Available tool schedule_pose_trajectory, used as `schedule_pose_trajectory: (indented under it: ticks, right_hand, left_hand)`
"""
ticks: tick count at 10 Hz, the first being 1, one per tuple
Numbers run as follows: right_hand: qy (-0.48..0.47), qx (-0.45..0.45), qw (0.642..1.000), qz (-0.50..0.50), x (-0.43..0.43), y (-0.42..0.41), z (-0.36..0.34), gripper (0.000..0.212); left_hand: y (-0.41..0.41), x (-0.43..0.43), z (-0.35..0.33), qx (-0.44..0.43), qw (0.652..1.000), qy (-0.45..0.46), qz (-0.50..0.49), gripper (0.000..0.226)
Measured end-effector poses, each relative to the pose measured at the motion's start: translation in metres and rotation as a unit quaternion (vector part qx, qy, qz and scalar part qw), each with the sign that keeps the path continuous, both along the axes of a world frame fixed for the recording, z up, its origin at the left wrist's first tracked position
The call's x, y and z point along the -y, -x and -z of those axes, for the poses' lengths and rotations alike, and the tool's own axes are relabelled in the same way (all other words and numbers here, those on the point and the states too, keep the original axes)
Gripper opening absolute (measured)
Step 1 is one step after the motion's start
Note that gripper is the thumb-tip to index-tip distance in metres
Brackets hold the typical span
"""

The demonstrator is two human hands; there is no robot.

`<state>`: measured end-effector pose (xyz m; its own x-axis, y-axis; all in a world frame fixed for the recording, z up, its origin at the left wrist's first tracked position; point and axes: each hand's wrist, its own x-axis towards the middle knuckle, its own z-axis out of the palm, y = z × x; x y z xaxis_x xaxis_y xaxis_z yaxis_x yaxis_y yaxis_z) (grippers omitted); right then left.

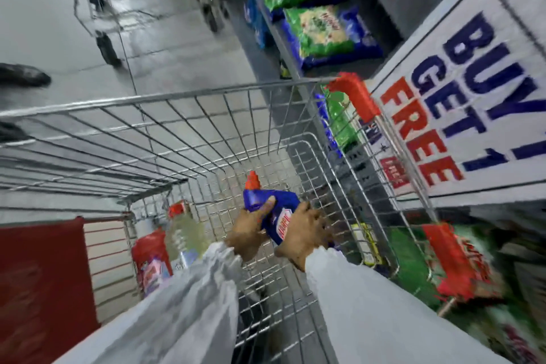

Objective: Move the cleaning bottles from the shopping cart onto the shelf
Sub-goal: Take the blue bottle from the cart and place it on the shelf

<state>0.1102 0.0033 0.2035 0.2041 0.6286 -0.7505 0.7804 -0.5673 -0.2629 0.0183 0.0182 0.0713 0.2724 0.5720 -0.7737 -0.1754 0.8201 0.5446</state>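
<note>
A blue cleaning bottle (276, 210) with a red cap is held inside the wire shopping cart (165, 100), above its floor. My left hand (249, 230) grips the bottle near its neck, and my right hand (301, 233) wraps its body over the label. At the cart's near left corner stand a clear bottle of pale liquid (184, 233) with a red cap and a red bottle (150, 257) beside it. The shelf (310, 68) runs along the cart's right side. The view is blurred.
Green and blue packets (322, 29) lie on the shelf levels. A white "BUY 1 GET 1 FREE" sign (461, 91) hangs at the right. Red corner guards (353, 94) cap the cart's right rim. Another wire cart (100, 3) stands on the grey floor ahead.
</note>
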Motion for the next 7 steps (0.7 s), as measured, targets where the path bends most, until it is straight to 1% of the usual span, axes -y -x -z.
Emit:
schedule_pose_trajectory:
  ticks: [1,2,3,4,5,6,7]
  right_hand:
    - [-0.034,-0.036,0.998,0.050,0.008,-0.001,-0.013,0.053]
    - [-0.090,-0.074,0.992,0.051,0.017,-0.006,-0.048,0.054]
    - [-0.130,-0.109,0.985,0.040,0.032,-0.013,-0.094,0.057]
    - [-0.178,-0.139,0.974,0.038,0.066,-0.017,-0.148,0.052]
    - [-0.237,-0.153,0.959,0.043,0.111,-0.019,-0.200,0.044]
    - [-0.301,-0.197,0.929,0.086,0.164,-0.028,-0.243,0.032]
    - [-0.351,-0.227,0.900,0.124,0.226,-0.035,-0.288,0.028]
  left_hand:
    - [0.003,-0.005,-0.027,-0.006,0.999,-0.051,0.018,0.042]
    - [0.002,-0.006,-0.071,-0.009,0.993,-0.115,-0.028,0.029]
    - [0.000,0.000,-0.127,0.022,0.982,-0.181,-0.056,0.012]
    - [-0.001,0.018,-0.192,0.055,0.968,-0.234,-0.068,0.013]
    - [-0.004,0.049,-0.262,0.097,0.956,-0.275,-0.042,0.026]
    - [-0.008,0.092,-0.329,0.149,0.944,-0.294,-0.027,0.036]
    - [-0.013,0.144,-0.387,0.215,0.919,-0.329,0.023,0.043]
